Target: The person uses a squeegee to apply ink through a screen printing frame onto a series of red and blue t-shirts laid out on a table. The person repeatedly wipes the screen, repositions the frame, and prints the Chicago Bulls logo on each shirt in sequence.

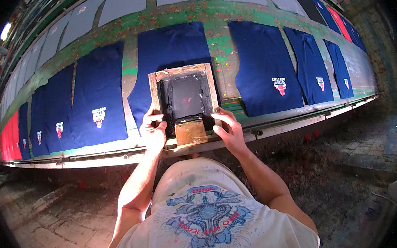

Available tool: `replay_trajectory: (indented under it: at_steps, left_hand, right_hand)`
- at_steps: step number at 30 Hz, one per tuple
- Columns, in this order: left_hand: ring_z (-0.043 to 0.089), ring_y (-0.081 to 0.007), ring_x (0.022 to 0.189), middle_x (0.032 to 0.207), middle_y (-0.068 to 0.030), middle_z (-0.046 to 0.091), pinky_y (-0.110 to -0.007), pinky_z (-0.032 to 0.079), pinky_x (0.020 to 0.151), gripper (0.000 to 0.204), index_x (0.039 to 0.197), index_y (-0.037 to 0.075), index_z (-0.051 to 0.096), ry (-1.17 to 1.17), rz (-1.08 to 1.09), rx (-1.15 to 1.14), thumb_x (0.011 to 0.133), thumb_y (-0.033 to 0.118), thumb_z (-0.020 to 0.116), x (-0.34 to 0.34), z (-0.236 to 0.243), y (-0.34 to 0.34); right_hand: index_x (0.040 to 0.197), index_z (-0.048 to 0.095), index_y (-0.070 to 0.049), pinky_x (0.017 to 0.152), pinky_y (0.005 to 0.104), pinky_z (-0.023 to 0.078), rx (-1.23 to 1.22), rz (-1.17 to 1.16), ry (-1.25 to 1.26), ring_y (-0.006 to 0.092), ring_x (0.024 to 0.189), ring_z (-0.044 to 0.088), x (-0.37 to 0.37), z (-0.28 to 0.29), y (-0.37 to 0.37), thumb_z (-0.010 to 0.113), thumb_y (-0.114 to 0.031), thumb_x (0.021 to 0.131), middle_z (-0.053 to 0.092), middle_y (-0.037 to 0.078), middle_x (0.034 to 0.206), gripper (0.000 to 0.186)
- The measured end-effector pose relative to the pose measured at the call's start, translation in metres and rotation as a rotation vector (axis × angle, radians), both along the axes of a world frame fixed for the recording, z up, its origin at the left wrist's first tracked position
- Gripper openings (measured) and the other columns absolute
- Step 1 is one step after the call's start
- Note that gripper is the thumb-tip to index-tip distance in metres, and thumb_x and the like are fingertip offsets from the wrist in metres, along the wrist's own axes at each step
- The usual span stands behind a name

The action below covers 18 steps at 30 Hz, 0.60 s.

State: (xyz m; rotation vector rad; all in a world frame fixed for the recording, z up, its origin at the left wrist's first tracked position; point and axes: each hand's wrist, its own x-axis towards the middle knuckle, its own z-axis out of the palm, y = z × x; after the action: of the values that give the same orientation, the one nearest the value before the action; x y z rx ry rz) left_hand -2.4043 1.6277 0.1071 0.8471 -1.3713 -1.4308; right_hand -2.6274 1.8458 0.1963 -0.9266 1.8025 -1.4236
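A wooden-framed printing screen point(185, 97) with dark mesh lies over a navy fabric panel point(172, 41) on the long table. My left hand point(154, 129) grips the frame's near left side, fingers curled on the wood. On the near right side, my right hand point(228, 130) pinches the frame between thumb and fingers. A yellowish, ink-stained squeegee point(191, 134) rests at the near end of the screen, between my two hands. Part of the navy panel is hidden under the frame.
Navy panels with a small red and white print lie left point(102, 89) and right point(267, 64) along the green-stained table point(178, 12). Grey panels point(126, 1) line its far side, red ones point(11, 134) the left end. A metal rail point(295, 120) edges the near side.
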Motion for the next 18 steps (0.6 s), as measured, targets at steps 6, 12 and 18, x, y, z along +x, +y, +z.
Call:
replay_trajectory:
  at_steps: [6,12,18]
  left_hand:
    - [0.068,-0.0125,0.102,0.147,-0.0188,0.071,-0.027,0.053,0.095,0.041,0.104,0.003,0.081,0.068,-0.018,0.058,0.076,-0.022,0.067,0.0013,-0.0062,-0.0038]
    - [0.067,-0.0119,0.097,0.141,-0.0189,0.072,-0.028,0.052,0.096,0.041,0.104,0.002,0.082,0.112,-0.029,0.021,0.074,-0.022,0.068,-0.0022,-0.0074,-0.0074]
    - [0.063,-0.0098,0.087,0.132,-0.0160,0.073,-0.026,0.051,0.090,0.040,0.104,0.001,0.082,0.120,-0.063,0.112,0.073,-0.022,0.068,0.0003,-0.0065,-0.0078]
  right_hand:
    - [0.146,0.072,-0.003,0.126,0.0398,0.044,-0.001,0.023,-0.048,0.0247,0.155,0.050,-0.0045,-0.0007,0.0028,0.074,-0.004,0.101,0.050,0.015,0.165,0.046]
    - [0.148,0.070,-0.003,0.126,0.0402,0.043,-0.033,0.050,-0.033,0.0259,0.155,0.050,-0.0070,-0.0053,0.0025,0.073,-0.004,0.102,0.050,0.016,0.165,0.046]
    - [0.149,0.069,-0.003,0.127,0.0403,0.043,-0.007,0.054,0.008,0.0265,0.156,0.049,-0.0062,-0.0014,0.0029,0.073,-0.004,0.102,0.050,0.017,0.167,0.047]
